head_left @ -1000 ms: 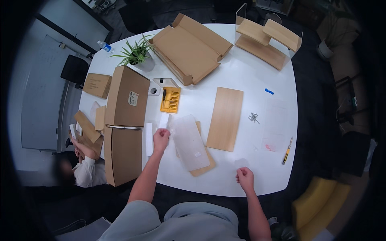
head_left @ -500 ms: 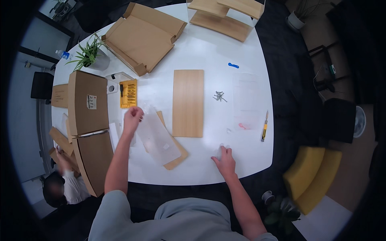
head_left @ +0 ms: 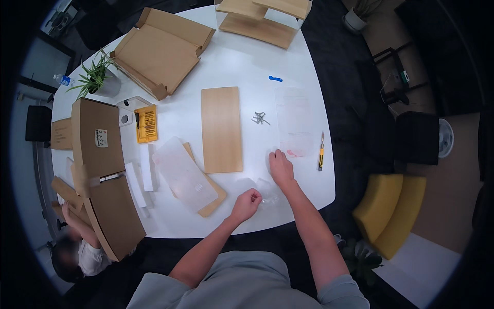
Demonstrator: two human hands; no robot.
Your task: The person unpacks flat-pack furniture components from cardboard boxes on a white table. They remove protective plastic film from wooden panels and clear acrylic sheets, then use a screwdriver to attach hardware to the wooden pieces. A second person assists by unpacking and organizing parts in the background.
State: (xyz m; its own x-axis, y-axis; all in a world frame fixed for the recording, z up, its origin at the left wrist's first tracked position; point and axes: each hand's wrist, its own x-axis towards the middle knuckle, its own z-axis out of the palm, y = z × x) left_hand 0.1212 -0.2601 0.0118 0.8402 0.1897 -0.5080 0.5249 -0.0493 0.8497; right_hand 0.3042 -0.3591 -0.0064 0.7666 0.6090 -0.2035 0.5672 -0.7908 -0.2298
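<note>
My left hand (head_left: 247,205) is closed in a pinch at the near side of the table, at the edge of a crumpled clear plastic bag (head_left: 266,189). Just beyond it and to the right, my right hand (head_left: 281,167) reaches over the table with its fingers bent together; whatever they hold, if anything, is hidden. By its fingertips lies a flat clear plastic bag (head_left: 292,121) with a small red mark. A pile of screws (head_left: 260,118) lies farther off, beside a rectangular wooden board (head_left: 221,130). Left of my left hand, a translucent sheet (head_left: 185,175) covers part of another board (head_left: 211,203).
A yellow-handled screwdriver (head_left: 321,152) and a blue tool (head_left: 275,79) lie on the right. Leftward are white strips (head_left: 148,167), a yellow bit set (head_left: 146,123), a potted plant (head_left: 105,82) and cardboard boxes (head_left: 100,139). A wooden shelf (head_left: 257,28) stands far off. Another person (head_left: 90,252) works at left.
My left hand has moved from beside the translucent sheet rightward and nearer to the crumpled bag. My right hand has reached farther forward, its fingers now together. The whole view has shifted somewhat.
</note>
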